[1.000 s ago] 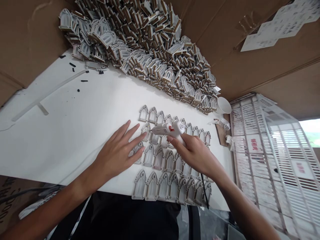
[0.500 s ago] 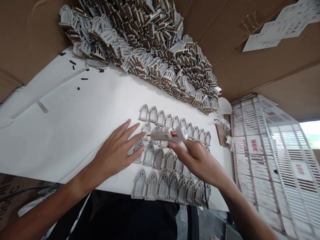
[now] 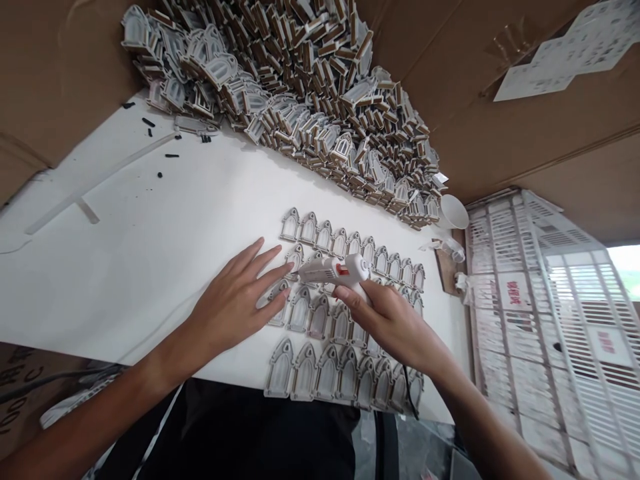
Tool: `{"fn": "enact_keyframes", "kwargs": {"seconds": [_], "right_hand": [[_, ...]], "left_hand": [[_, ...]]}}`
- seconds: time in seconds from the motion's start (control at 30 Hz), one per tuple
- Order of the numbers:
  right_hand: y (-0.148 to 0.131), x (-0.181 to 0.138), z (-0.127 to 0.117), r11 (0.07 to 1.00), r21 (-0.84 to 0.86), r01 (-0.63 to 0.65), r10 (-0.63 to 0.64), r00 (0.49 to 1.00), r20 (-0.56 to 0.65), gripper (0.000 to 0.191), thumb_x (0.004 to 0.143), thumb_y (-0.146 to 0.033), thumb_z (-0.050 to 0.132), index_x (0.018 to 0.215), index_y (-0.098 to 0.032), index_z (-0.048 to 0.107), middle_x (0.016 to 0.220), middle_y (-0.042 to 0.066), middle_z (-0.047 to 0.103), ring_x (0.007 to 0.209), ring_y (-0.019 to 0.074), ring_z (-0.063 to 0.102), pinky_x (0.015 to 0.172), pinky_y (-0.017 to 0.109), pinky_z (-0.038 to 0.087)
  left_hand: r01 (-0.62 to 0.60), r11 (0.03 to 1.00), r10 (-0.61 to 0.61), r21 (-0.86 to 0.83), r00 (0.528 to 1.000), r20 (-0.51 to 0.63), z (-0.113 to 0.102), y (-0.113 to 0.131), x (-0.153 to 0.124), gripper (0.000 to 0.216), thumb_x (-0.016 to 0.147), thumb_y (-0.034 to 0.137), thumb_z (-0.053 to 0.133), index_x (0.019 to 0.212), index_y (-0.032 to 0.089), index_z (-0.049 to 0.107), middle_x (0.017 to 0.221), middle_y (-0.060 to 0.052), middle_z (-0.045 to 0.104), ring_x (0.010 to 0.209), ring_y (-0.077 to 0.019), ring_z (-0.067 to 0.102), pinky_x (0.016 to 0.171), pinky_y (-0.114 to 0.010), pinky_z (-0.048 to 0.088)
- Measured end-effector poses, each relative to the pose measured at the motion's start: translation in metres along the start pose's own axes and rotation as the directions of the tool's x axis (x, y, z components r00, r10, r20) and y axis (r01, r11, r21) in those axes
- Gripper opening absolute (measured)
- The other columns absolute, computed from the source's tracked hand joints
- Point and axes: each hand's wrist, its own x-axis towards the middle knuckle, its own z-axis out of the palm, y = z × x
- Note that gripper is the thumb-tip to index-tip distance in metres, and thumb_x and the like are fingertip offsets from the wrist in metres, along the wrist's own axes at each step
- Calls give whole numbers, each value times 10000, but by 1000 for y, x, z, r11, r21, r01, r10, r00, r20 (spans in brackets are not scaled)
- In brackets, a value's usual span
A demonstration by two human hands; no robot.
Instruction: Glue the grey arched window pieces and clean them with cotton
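My right hand [image 3: 380, 310] is wrapped round the handle of a white glue gun [image 3: 323, 270] with an orange-red part on its body. The gun's nozzle points left, at the left end of the second row of small arched window-shaped pieces [image 3: 301, 309]. These grey-white pieces lie flat in several rows on the white table. My left hand [image 3: 240, 297] rests with its fingers spread at the left edge of the rows. Its index fingertip is close to the nozzle and beside an arched piece [image 3: 295, 257]. Part of the second and third rows is hidden behind the gun and my right hand.
A big heap of similar arched pieces [image 3: 310, 100] fills the back of the white table [image 3: 125, 253], against cardboard walls [image 3: 530, 133]. Black bits and a clear strip [image 3: 100, 183] lie at the left. White slatted racks [image 3: 500, 280] and a white cup [image 3: 453, 212] stand at the right.
The glue gun and my right hand have shifted slightly left, bringing the nozzle a little closer to my left fingertips. My left hand keeps almost the same place; the view has moved slightly.
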Motion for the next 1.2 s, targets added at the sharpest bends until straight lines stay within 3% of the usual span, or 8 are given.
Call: {"fn": "enact_keyframes", "kwargs": {"seconds": [0.33, 0.67, 0.83, 1.07, 1.2], "right_hand": [[-2, 0, 1, 992, -120, 28, -33, 999, -43, 607, 1108, -755, 428, 737, -275, 446, 552, -33, 488, 512, 156, 432, 563, 333, 286], [-9, -2, -7, 985, -170, -4, 3, 1000, -8, 631, 1096, -796, 413, 761, -265, 475, 599, -26, 509, 541, 165, 456, 607, 330, 300], [-12, -1, -9, 978, -202, 44, -50, 998, -26, 614, 1106, -760, 446, 741, -268, 482, 553, -29, 474, 507, 166, 444, 599, 337, 292], [-5, -8, -23, 1000, 12, -9, 9, 998, 63, 686, 1050, -852, 474, 707, -258, 459, 590, -28, 503, 534, 142, 453, 535, 306, 314], [9, -31, -37, 994, 91, -64, 63, 998, 13, 691, 1017, -882, 503, 749, -246, 529, 616, -42, 446, 564, 137, 406, 504, 291, 304]], "left_hand": [[-4, 1000, 4, 7, 1000, -4, -1, 0, 0, 479, 1150, 466, 510, 1547, 266, 688, 1699, -66, 578, 1667, -382, 395, 1251, -619, 524], [3, 1000, -3, 23, 1000, -10, -2, 3, 0, 489, 1154, 483, 484, 1531, 263, 705, 1691, -70, 588, 1665, -379, 403, 1256, -605, 526], [16, 1000, -16, 4, 1000, -2, -1, 2, 1, 508, 1149, 499, 469, 1540, 270, 699, 1682, -82, 596, 1666, -389, 399, 1258, -636, 517], [44, 999, -44, -20, 999, 3, 2, 2, 0, 507, 1133, 507, 494, 1541, 286, 699, 1699, -67, 575, 1680, -386, 371, 1307, -642, 461], [47, 998, -46, -44, 999, 19, 2, -1, 0, 508, 1137, 525, 502, 1545, 291, 694, 1721, -65, 546, 1699, -367, 336, 1333, -650, 420]]}}
